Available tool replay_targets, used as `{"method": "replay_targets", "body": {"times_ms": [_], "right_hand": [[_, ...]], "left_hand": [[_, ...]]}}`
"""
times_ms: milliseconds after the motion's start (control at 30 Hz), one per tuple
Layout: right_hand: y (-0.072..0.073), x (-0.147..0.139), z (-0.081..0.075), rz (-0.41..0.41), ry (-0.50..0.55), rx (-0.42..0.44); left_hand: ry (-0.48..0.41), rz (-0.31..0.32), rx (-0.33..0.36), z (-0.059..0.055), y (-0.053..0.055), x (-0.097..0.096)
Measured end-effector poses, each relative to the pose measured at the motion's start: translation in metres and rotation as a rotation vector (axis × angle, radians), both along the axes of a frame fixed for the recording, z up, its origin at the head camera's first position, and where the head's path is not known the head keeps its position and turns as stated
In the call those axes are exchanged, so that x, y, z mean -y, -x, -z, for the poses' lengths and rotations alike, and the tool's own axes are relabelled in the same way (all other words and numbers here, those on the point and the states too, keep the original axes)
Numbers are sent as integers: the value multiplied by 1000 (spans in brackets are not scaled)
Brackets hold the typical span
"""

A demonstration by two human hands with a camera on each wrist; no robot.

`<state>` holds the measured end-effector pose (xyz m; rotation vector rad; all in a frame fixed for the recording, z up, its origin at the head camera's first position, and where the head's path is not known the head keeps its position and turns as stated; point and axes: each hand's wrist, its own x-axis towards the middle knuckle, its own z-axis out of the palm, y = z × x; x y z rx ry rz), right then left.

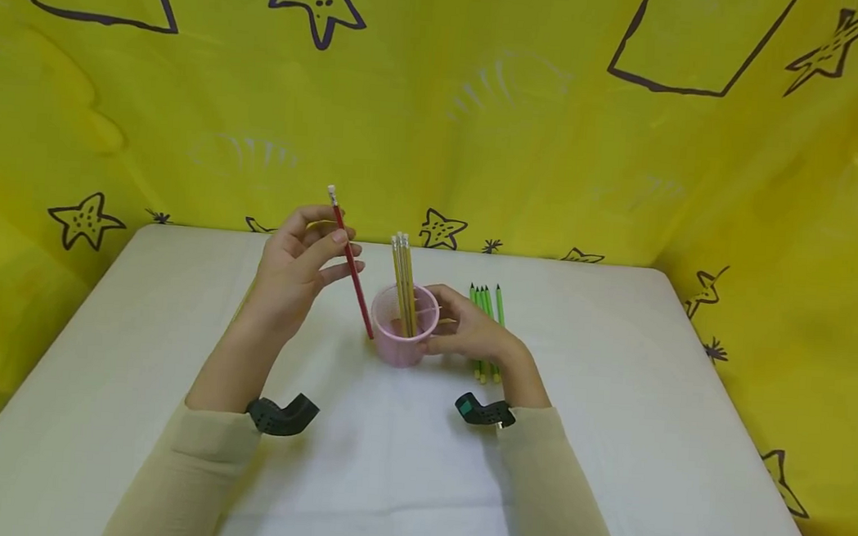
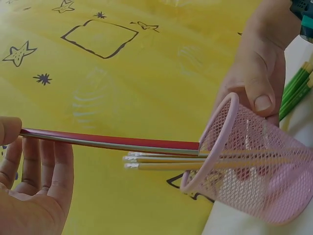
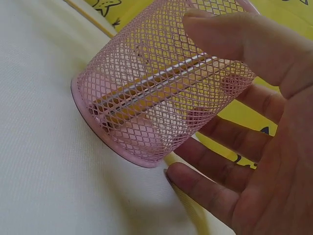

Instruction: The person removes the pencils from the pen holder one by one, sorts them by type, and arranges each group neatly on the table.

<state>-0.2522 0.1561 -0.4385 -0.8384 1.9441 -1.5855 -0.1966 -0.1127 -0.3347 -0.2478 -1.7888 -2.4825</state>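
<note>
My left hand (image 1: 296, 264) pinches a red pencil (image 1: 357, 288) near its upper end, where a white eraser shows. This pencil slants down, its lower end right at the rim of a pink mesh pencil cup (image 1: 398, 352). In the left wrist view, the red pencil (image 2: 122, 142) overlaps the rim. Around the cup's right side curls my right hand (image 1: 477, 332), with the thumb (image 3: 220, 34) on the mesh in the right wrist view. Several yellow pencils (image 1: 406, 287) stand in the cup, eraser ends up; their lower ends show through the mesh.
Several green pencils (image 1: 500, 305) lie on the white table (image 1: 635, 395) to the right of the cup, partly behind my right hand and wrist. A thin yellow strip (image 1: 243, 299) shows beside my left forearm. A yellow curtain (image 1: 408, 119) with drawn stars encloses the table's back and sides.
</note>
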Motion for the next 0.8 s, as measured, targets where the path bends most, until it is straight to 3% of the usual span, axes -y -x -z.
{"method": "replay_targets", "body": {"times_ms": [267,533,800], "right_hand": [[0,1,1,9,46,-37],[0,2,0,9,52,-24],[-1,2,2,8,37,-14]], "left_hand": [[22,-14,6,5,-10,21],[81,-31,72,24,-17,45],[181,-63,189,48,-23,72]]}}
